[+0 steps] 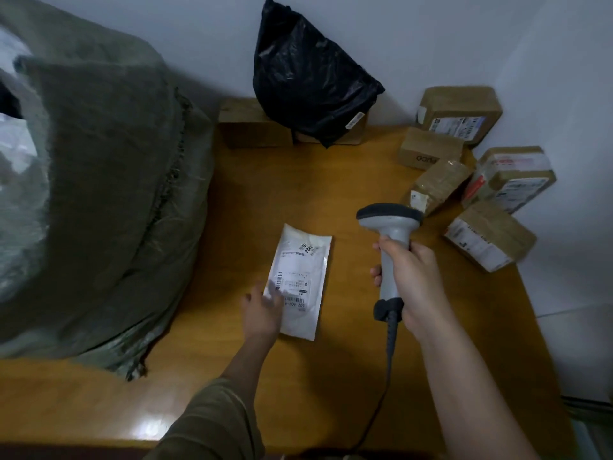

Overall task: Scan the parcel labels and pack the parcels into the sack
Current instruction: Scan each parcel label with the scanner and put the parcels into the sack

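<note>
right grip: wrapped round scanner (389, 247) handle
left grip: fingers flat on white parcel (300, 282), mid tabletop (348, 180)
risk: fingers overlap label barcode, scan could fail
sack (109, 194): left, parcel not in yet

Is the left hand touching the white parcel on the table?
Touching. The head view shows the left hand with its fingers lying over the near left edge of the white parcel.
</note>
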A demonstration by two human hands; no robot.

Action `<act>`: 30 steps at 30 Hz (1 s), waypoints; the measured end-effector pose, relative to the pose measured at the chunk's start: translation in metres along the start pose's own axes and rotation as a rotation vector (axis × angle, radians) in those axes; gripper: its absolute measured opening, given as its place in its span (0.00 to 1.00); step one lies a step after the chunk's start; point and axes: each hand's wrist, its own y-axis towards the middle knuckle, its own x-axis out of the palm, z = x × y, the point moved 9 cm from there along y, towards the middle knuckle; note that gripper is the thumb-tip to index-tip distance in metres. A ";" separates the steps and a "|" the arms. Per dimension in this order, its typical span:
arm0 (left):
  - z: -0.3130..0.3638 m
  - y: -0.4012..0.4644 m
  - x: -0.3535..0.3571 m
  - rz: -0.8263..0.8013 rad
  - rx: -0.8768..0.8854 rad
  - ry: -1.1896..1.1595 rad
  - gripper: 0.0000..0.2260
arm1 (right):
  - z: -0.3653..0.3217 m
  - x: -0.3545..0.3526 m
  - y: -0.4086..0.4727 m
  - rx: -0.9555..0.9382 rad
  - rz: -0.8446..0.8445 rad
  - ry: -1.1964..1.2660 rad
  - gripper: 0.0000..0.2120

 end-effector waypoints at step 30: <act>0.061 0.007 0.082 -0.278 0.504 0.681 0.31 | 0.005 -0.004 0.040 0.152 -0.093 -0.154 0.21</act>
